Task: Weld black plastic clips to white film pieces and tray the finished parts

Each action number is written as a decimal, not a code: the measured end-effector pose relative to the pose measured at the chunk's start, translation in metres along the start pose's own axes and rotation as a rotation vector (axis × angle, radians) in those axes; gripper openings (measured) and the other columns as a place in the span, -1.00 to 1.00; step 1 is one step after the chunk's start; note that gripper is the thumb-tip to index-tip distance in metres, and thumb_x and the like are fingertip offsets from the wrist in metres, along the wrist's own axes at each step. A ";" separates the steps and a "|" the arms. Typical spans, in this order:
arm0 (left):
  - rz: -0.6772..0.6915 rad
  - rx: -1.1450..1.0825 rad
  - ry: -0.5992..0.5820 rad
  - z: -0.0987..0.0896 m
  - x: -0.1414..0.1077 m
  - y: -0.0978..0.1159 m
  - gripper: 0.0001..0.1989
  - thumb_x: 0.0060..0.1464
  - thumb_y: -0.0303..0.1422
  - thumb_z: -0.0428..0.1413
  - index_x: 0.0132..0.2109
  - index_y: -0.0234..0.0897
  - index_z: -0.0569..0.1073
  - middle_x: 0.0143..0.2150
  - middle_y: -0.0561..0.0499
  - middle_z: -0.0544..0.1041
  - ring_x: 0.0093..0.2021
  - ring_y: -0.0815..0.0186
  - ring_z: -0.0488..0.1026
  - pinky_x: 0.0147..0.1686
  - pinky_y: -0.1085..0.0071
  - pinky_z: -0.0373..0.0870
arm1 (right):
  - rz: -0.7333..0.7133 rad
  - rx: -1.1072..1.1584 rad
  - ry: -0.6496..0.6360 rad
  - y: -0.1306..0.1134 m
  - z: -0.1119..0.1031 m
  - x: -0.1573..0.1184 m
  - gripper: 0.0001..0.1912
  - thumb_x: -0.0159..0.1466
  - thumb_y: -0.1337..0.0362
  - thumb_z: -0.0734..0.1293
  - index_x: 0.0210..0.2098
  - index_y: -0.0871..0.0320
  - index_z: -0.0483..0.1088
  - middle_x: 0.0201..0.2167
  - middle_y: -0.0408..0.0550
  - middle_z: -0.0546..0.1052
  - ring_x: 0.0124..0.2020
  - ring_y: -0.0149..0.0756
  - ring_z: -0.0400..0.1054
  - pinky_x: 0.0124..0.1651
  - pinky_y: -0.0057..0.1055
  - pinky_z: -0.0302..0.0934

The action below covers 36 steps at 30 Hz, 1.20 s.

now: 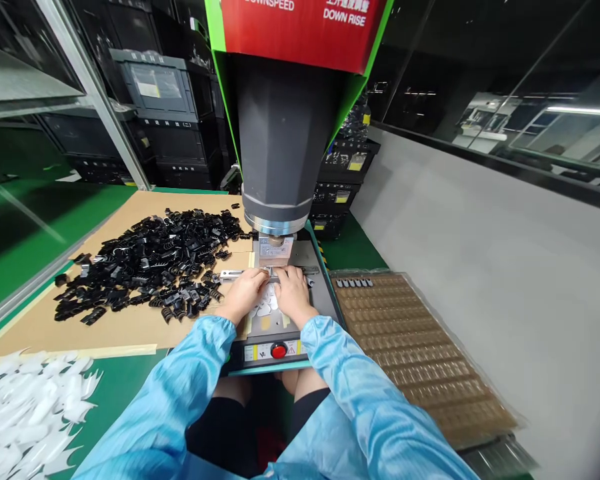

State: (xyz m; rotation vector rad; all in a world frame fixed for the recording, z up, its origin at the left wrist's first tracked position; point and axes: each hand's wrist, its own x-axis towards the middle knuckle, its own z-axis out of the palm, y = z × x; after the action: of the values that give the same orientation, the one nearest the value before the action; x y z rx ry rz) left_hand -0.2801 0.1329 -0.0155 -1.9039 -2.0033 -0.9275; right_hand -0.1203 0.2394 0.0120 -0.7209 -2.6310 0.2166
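Observation:
My left hand (pixel 246 292) and my right hand (pixel 293 293) meet at a small metal fixture right under the head (pixel 275 251) of a press. The fingers of both hands are bent and closed together at the fixture; whatever they grip is too small and covered to make out. A flat metal bar (pixel 230 274) sticks out on the left side of the fixture. Between my wrists, several thin white pieces (pixel 267 301) lie on the press base (pixel 300 320). One small grey part (pixel 311 283) rests just right of my right hand.
A heap of black plastic parts (pixel 165 257) covers the board at left. White curved pieces (pixel 35 407) are piled at lower left. A brown compartment tray (pixel 415 353), with a row of grey parts (pixel 355 283), stands at right. A red button (pixel 279 351) is on the press front.

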 end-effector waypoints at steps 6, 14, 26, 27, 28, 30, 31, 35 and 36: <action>-0.012 -0.078 0.011 -0.003 0.000 0.001 -0.83 0.36 -0.52 0.07 -0.05 -0.20 0.52 -0.06 -0.10 0.58 -0.02 0.13 0.53 0.03 0.19 0.52 | -0.049 0.013 0.007 -0.005 0.004 0.003 -0.49 0.42 0.27 0.36 0.35 0.00 0.35 0.21 0.10 0.41 0.23 0.04 0.16 0.24 -0.07 0.17; -0.095 -0.276 0.067 -0.013 -0.009 0.016 -0.87 0.45 -0.38 0.01 -0.07 -0.18 0.46 -0.09 -0.08 0.58 -0.08 0.20 0.55 0.01 0.22 0.53 | -0.078 0.099 0.079 -0.004 0.012 0.008 -0.68 0.42 0.27 0.38 0.16 0.01 0.50 0.14 0.02 0.51 0.17 -0.02 0.22 0.20 -0.11 0.17; -0.088 -0.299 0.021 -0.018 -0.027 0.019 -0.92 0.40 -0.38 0.07 -0.06 -0.18 0.46 -0.09 -0.08 0.58 -0.08 0.18 0.56 -0.02 0.22 0.53 | -0.235 0.145 0.094 0.006 0.008 -0.012 -0.73 0.53 0.24 0.28 0.12 -0.01 0.57 0.07 -0.02 0.60 0.12 -0.11 0.30 0.16 -0.15 0.12; -0.085 -0.300 0.009 -0.019 -0.028 0.019 -0.93 0.39 -0.38 0.08 -0.05 -0.18 0.46 -0.08 -0.08 0.58 -0.07 0.17 0.55 -0.01 0.20 0.53 | -0.243 0.144 0.090 0.006 0.007 -0.013 -0.74 0.52 0.25 0.28 0.09 0.00 0.57 0.06 -0.03 0.60 0.12 -0.11 0.31 0.16 -0.15 0.12; -0.082 -0.292 0.002 -0.019 -0.028 0.020 -0.93 0.39 -0.38 0.08 -0.05 -0.19 0.46 -0.08 -0.08 0.58 -0.06 0.16 0.55 0.00 0.19 0.53 | -0.249 0.145 0.087 0.005 0.007 -0.013 -0.75 0.52 0.26 0.29 0.08 0.01 0.58 0.05 -0.03 0.61 0.11 -0.11 0.31 0.16 -0.16 0.11; -0.083 -0.259 0.007 -0.021 -0.028 0.022 -0.93 0.41 -0.37 0.06 -0.08 -0.18 0.45 -0.12 -0.07 0.57 -0.09 0.15 0.54 -0.02 0.18 0.52 | -0.252 0.148 0.080 0.004 0.007 -0.013 -0.76 0.53 0.27 0.28 0.06 0.02 0.57 0.04 -0.02 0.61 0.10 -0.12 0.32 0.15 -0.16 0.11; -0.088 -0.241 0.016 -0.022 -0.027 0.024 -0.92 0.42 -0.37 0.05 -0.10 -0.18 0.44 -0.14 -0.06 0.57 -0.11 0.16 0.53 -0.04 0.19 0.51 | -0.251 0.150 0.078 0.004 0.006 -0.013 -0.75 0.53 0.28 0.27 0.07 0.02 0.57 0.03 -0.01 0.61 0.10 -0.12 0.32 0.15 -0.17 0.11; -0.094 -0.232 0.065 -0.026 -0.026 0.026 -0.94 0.41 -0.37 0.07 -0.12 -0.17 0.42 -0.17 -0.02 0.57 -0.16 0.20 0.53 -0.09 0.25 0.49 | -0.227 0.147 0.098 0.007 0.006 -0.014 -0.72 0.52 0.30 0.26 0.11 0.02 0.54 0.03 0.00 0.61 0.10 -0.10 0.32 0.15 -0.17 0.12; -0.091 -0.229 0.086 -0.027 -0.025 0.026 -0.94 0.41 -0.38 0.07 -0.12 -0.16 0.42 -0.17 -0.02 0.57 -0.16 0.21 0.54 -0.09 0.26 0.49 | -0.216 0.148 0.108 0.008 0.006 -0.015 -0.72 0.51 0.31 0.26 0.12 0.02 0.54 0.04 -0.01 0.60 0.10 -0.10 0.32 0.15 -0.17 0.12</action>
State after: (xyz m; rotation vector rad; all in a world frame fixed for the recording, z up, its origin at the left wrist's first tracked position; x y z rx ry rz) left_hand -0.2592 0.0956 -0.0012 -1.8591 -2.0237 -1.2897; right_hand -0.1074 0.2388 -0.0004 -0.3857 -2.5332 0.2978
